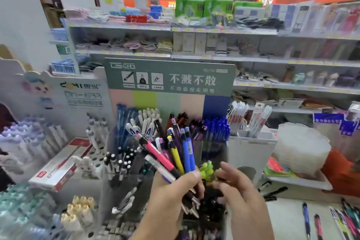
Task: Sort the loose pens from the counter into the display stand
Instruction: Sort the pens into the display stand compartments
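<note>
- The bundle of pens (171,154), fanned out just in front of the display stand (169,76), looks light, stiff and slick; we would pinch one barrel mid-length.
- Our left hand (171,193) clamps the bundle's lower ends.
- Our right hand (233,187), fingers loosely spread beside it, holds nothing we can see.
- More loose pens (311,220) lie on the counter (288,220), right of the stand.

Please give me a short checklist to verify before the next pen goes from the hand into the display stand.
1. Left hand grips the bunch of pens firmly: ok.
2. Right hand free to pick one pen: cannot tell, fingertips blurred.
3. Display stand within reach, directly ahead: ok.
4. Matching compartment has room: cannot tell.
5. Loose pens on counter remain to collect: ok, several lie at the right.
</note>
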